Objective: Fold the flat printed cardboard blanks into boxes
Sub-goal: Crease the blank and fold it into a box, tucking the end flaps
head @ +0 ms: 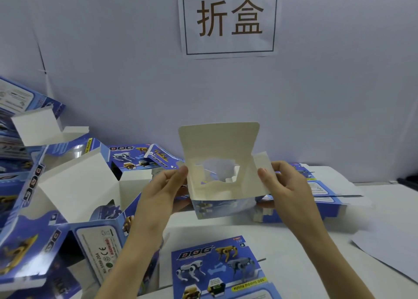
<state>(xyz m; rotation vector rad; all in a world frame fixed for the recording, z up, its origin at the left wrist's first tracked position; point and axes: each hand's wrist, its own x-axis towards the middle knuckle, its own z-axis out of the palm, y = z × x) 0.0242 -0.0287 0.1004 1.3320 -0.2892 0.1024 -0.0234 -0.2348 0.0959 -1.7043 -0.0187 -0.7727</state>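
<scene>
A half-formed blue printed box point(222, 202) is held above the white table point(373, 210), its open top toward me and its white inside showing. The lid flap point(219, 140) stands upright at the back, and a cut-out window shows in the far wall. My left hand point(162, 192) grips the box's left side, thumb at the left wall. My right hand point(287, 190) pinches the right side flap point(263, 172). A flat blank point(217, 269) printed with robot dogs lies near me on the table.
A heap of folded blue boxes point(56, 196) with open tops fills the left side. More flat blanks point(321, 196) are stacked behind my right hand. A paper sign point(229, 18) hangs on the wall behind. A white sheet point(389, 251) lies at the right.
</scene>
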